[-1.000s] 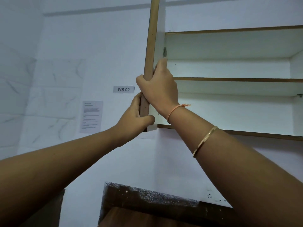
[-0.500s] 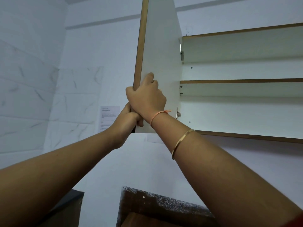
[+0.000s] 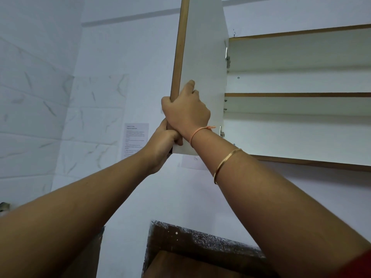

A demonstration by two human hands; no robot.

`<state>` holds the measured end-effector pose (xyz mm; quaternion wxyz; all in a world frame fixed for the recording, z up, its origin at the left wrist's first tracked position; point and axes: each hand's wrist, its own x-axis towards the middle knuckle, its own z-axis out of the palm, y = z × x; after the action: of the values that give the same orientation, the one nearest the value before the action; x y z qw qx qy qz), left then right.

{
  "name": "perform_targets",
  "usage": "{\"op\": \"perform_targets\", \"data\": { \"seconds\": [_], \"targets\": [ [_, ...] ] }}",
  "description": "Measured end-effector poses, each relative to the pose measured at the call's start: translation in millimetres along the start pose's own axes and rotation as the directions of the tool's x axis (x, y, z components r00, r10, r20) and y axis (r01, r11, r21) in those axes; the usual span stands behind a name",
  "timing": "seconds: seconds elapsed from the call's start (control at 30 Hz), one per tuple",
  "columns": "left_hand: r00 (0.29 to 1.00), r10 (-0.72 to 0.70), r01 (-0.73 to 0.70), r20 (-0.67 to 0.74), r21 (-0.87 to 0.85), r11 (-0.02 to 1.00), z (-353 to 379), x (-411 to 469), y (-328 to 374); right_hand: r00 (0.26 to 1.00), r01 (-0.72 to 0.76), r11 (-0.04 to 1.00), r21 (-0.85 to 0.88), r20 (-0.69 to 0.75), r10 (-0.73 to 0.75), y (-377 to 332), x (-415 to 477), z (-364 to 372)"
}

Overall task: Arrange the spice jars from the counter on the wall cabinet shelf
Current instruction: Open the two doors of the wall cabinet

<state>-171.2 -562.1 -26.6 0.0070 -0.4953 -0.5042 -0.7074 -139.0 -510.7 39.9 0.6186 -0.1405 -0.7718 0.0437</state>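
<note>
A white wall cabinet (image 3: 301,137) hangs at the upper right, its shelves bare. Its left door (image 3: 202,57), white inside with a wooden edge, stands swung open toward me. My right hand (image 3: 186,113) grips the door's free edge, thumb on the inner face. Just below it my left hand (image 3: 162,145) holds the door's lower corner. A middle shelf (image 3: 297,94) crosses the cabinet. No spice jars are in view.
A dark speckled stone counter edge (image 3: 200,239) with a wooden front lies at the bottom. A printed paper sheet (image 3: 134,139) is stuck to the white tiled wall left of the door.
The door has swung further open, showing more of its white inner face. Both hands stayed on its edge and moved left with it.
</note>
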Motion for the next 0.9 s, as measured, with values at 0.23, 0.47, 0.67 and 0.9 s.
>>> {"op": "perform_targets", "data": {
  "seconds": [0.23,0.47,0.67,0.9],
  "targets": [
    [0.998,0.069,-0.069,0.007,0.181,0.981,6,-10,-10,0.998,-0.024,0.998,0.050,0.055,0.021,4,-2,-8],
    [0.993,0.100,-0.081,-0.059,0.265,0.961,15,-32,-37,0.984,-0.026,0.987,0.156,0.178,-0.003,20,-39,-6],
    [0.998,0.041,-0.057,0.049,0.406,0.912,32,-58,-92,0.980,0.068,0.962,0.264,0.163,-0.114,55,-93,1],
    [0.967,-0.191,0.095,0.167,0.459,0.883,63,-105,-142,0.955,0.033,0.991,0.127,0.290,-0.068,119,-170,18]
  ]
}}
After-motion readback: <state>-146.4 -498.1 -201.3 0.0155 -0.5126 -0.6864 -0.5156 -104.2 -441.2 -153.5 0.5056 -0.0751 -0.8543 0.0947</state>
